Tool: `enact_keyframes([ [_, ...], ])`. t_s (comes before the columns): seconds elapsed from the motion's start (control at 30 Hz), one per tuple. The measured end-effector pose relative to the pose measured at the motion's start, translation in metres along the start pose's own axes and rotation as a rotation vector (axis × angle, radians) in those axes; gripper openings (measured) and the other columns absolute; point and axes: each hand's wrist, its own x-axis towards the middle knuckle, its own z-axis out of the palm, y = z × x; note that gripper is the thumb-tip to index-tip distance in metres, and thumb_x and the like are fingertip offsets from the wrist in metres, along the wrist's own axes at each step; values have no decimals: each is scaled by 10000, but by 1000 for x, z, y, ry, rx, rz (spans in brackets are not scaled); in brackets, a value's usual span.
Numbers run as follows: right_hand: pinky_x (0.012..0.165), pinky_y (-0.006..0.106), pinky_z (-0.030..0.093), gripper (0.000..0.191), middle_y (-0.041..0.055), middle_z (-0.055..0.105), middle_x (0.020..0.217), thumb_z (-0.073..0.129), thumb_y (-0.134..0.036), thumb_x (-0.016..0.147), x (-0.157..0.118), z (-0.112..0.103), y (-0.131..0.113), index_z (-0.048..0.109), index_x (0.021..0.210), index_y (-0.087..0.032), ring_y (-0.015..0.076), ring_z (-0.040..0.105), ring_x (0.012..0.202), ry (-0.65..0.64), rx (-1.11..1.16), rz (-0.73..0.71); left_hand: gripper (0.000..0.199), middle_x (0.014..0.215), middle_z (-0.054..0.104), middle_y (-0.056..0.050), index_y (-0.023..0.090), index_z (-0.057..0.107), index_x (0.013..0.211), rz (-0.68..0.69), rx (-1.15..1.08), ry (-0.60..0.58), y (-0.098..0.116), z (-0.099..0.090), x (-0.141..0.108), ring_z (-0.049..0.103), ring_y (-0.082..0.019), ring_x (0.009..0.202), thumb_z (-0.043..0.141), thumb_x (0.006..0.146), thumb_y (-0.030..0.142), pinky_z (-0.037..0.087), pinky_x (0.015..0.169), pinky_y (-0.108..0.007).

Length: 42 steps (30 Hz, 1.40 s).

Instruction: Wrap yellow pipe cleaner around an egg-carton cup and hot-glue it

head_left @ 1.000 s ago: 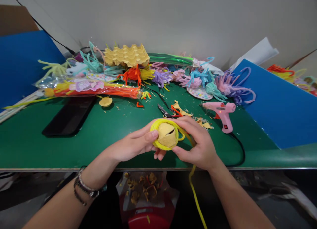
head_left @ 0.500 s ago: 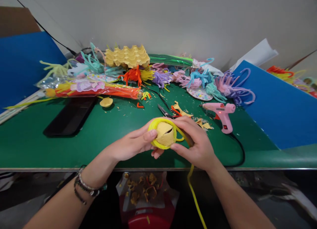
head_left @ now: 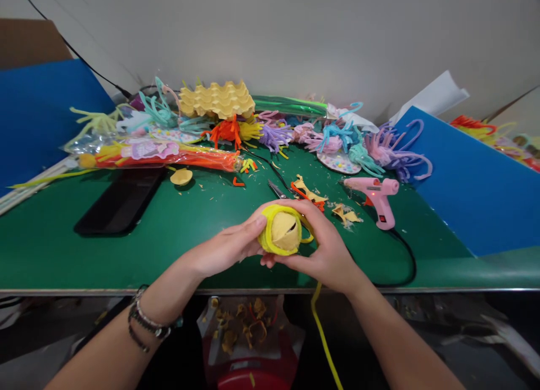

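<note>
Between my hands is a small egg-carton cup ball, tan with a dark slit in its face. Yellow pipe cleaner is wound in a ring around it. My left hand grips the ball from the left, thumb on the yellow winding. Closed round the right side is my right hand, fingers over the top and thumb below. A yellow loop sticks out by the right palm, and a long yellow strand hangs below the table edge. Some fingers are hidden behind the ball.
A pink glue gun lies at right, its cable curving to the front edge. Scissors and carton scraps lie beyond my hands. A black phone, carton cup, pipe-cleaner packs and egg tray lie left and behind.
My right fingers and thumb have closed further around the ball, and my left thumb has shifted up onto the winding. The hanging strand has swung slightly left.
</note>
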Motion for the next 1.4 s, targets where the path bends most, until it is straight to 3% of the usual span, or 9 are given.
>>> enact_keyframes([
  [0.1, 884, 320, 456, 525, 45, 578, 1111, 685, -219, 671, -1, 0, 0, 463, 1147, -242, 196, 557, 1018, 42, -20, 10, 504, 847, 621, -46, 201, 562, 1097, 32, 337, 48, 13, -6, -3, 568, -154, 751, 398, 826, 594, 462, 683, -269],
  [0.17, 879, 321, 462, 519, 49, 580, 1100, 686, -235, 658, -1, -1, 3, 462, 1126, -237, 202, 561, 1016, 91, -23, 34, 418, 845, 621, -43, 179, 601, 967, 70, 672, 191, 28, -13, -8, 567, -163, 790, 396, 844, 522, 451, 709, -266],
  [0.3, 840, 302, 489, 466, 55, 593, 1085, 667, -266, 672, -1, -3, 12, 476, 1096, -232, 203, 588, 992, 167, -8, 108, 332, 495, 465, 32, 181, 481, 546, 27, 1215, 632, 58, -34, -34, 429, -107, 495, 426, 769, 420, 343, 506, -221],
  [0.4, 822, 285, 502, 448, 45, 611, 1074, 658, -278, 679, 0, -3, 18, 489, 1092, -237, 197, 607, 972, 188, 10, 126, 403, 456, 449, 22, 199, 411, 488, -124, 1309, 982, 70, -58, -65, 418, -108, 453, 318, 770, 471, 334, 477, -225],
  [0.47, 824, 280, 504, 452, 42, 619, 1072, 659, -286, 680, 1, -2, 21, 492, 1097, -238, 196, 611, 973, 193, 3, 130, 414, 609, 590, -25, 182, 500, 603, -204, 1367, 1161, 75, -77, -86, 526, -140, 582, 280, 776, 487, 403, 582, -232],
  [0.57, 823, 278, 509, 454, 46, 623, 1077, 659, -310, 685, 0, -3, 24, 495, 1102, -235, 198, 615, 977, 191, 0, 142, 557, 1206, 580, -112, 127, 508, 1091, -241, 1363, 1136, 80, -108, -115, 539, -209, 1050, 389, 710, 514, 422, 848, -260],
  [0.8, 838, 294, 517, 477, 71, 609, 1126, 657, -344, 708, -3, -11, 42, 485, 1136, -224, 213, 614, 1008, 102, -26, 174, 1226, 1445, 292, -223, 14, 335, 1330, -503, 1325, 948, 82, -145, -147, 294, -346, 1319, 371, 452, 870, 260, 1059, -403],
  [0.97, 857, 298, 516, 485, 81, 591, 1160, 656, -330, 721, -5, -13, 46, 470, 1158, -229, 211, 603, 1038, 66, -20, 164, 989, 1497, 140, -190, 26, 184, 1402, -560, 1389, 851, 78, -144, -148, 97, -315, 1386, 351, 711, 714, 48, 1087, -492],
  [1.4, 878, 297, 485, 418, 54, 598, 1134, 629, -325, 722, -3, -8, 22, 491, 1106, -234, 201, 590, 1033, 147, 15, 206, 964, 1488, 117, -217, 4, 198, 1396, -658, 1428, 788, 88, -139, -142, 117, -346, 1374, 413, 730, 667, 148, 1076, -476],
])
